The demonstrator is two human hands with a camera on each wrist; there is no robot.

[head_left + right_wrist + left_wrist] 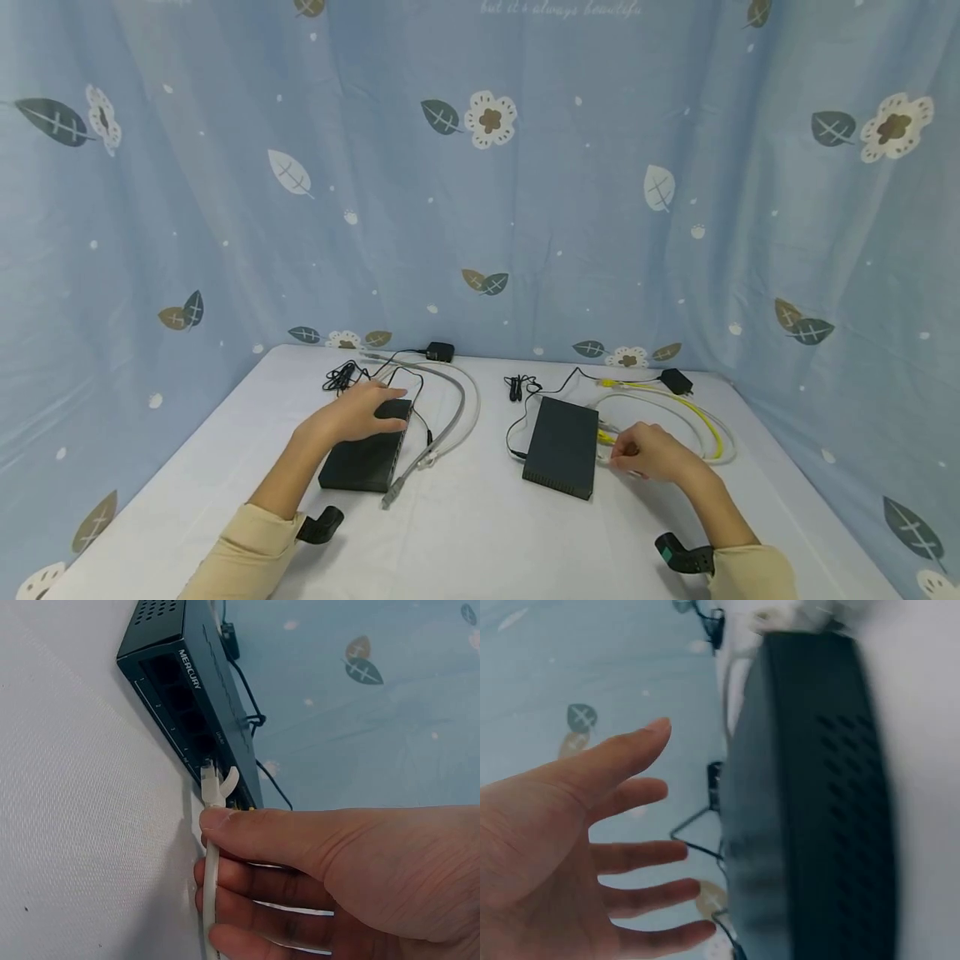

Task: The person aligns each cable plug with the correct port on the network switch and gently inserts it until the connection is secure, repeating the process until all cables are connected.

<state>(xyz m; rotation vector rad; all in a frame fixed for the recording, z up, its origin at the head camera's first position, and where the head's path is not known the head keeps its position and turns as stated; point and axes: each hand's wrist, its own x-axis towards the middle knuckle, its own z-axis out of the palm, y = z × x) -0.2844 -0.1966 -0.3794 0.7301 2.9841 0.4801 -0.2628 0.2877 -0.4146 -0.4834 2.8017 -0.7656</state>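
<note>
My left hand [358,415] is spread over the far part of the left black network switch [358,464], fingers extended. In the left wrist view, its fingers are apart with nothing between them, beside the vented side of the switch [840,825]. At the right switch [562,446], my right hand [652,452] pinches a white Ethernet cable just behind its plug [212,786]. The plug's tip is right at a port near the end of the row, below the MERCURY lettering. A yellow cable's plug [606,437] sits at the same side of that switch, farther back.
A grey cable with a loose plug [392,493] lies right of the left switch. Black power adapters [440,352] [677,382] stand at the back, their thin cords bundled. Yellow [712,427] and white cables loop behind my right hand. A patterned blue curtain [480,208] hangs behind the table.
</note>
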